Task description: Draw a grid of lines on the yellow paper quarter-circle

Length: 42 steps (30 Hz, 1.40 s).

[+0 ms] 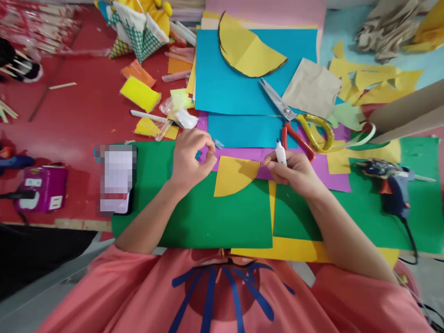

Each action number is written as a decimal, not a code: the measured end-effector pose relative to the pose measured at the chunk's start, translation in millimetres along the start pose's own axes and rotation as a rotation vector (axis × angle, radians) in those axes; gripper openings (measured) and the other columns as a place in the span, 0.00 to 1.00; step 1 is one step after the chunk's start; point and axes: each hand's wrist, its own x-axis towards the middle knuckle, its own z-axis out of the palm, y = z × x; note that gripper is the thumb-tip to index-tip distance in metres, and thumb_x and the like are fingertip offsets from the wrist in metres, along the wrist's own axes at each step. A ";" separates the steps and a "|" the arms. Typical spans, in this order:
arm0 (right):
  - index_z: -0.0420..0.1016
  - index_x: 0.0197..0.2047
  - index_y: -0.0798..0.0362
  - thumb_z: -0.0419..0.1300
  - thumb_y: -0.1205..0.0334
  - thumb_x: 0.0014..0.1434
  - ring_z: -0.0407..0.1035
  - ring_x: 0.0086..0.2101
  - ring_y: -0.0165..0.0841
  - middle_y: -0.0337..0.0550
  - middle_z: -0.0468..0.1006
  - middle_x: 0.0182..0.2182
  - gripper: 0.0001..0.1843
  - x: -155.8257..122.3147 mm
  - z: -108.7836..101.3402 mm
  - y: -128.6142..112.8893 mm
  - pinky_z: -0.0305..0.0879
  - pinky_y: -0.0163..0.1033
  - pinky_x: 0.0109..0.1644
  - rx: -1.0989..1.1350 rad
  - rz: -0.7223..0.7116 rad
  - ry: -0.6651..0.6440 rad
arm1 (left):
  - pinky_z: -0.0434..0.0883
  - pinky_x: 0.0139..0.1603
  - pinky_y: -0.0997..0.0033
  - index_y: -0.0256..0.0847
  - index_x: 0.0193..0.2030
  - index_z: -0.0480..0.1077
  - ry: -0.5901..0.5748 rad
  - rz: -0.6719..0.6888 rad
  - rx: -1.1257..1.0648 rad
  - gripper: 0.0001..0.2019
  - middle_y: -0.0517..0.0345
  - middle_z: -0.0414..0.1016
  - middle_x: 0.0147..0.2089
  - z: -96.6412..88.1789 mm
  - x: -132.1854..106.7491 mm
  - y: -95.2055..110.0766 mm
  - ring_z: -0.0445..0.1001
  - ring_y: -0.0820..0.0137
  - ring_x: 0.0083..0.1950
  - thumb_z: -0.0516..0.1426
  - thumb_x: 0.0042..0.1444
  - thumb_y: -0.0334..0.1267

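Note:
My right hand (294,169) is closed around a white marker (280,152), its tip pointing up and away from me. My left hand (190,155) is curled with thumb and fingers pinched near the left corner of a folded yellow quarter-circle of paper (234,175); what it pinches is too small to make out. The yellow piece lies on a green sheet (208,217), beside a purple sheet (329,173).
Scissors with red and yellow handles (298,122) lie on blue paper (225,78) behind my hands. A yellow half-circle (248,51) rests on the blue. A glue gun (390,182) lies at right, a phone (116,178) and a purple power strip (43,187) at left. Paper scraps litter the red table.

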 end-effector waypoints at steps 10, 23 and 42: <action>0.58 0.21 0.52 0.59 0.58 0.56 0.47 0.12 0.20 0.29 0.53 0.13 0.17 3.8 -1.3 -2.0 0.42 0.29 0.13 0.216 0.027 0.165 | 0.67 0.42 0.70 0.41 0.36 0.65 -0.240 0.139 -0.052 0.02 0.60 0.73 0.35 6.0 -5.7 1.5 0.71 0.71 0.39 0.52 0.57 0.32; 0.71 0.34 0.52 0.59 0.59 0.57 0.50 0.12 0.18 0.38 0.73 0.28 0.06 5.4 -6.2 -1.9 0.43 0.33 0.14 0.058 -0.109 0.274 | 0.67 0.55 0.59 0.40 0.54 0.67 -0.623 0.600 0.133 0.16 0.48 0.71 0.53 19.8 -26.2 26.2 0.69 0.61 0.54 0.51 0.61 0.37; 0.67 0.46 0.52 0.57 0.54 0.59 0.74 0.30 0.30 0.42 0.78 0.33 0.14 6.2 7.0 6.6 0.72 0.38 0.36 0.045 0.031 0.109 | 0.61 0.63 0.53 0.39 0.57 0.65 -0.693 0.330 0.177 0.21 0.48 0.63 0.63 13.5 -20.7 23.0 0.61 0.59 0.64 0.50 0.57 0.25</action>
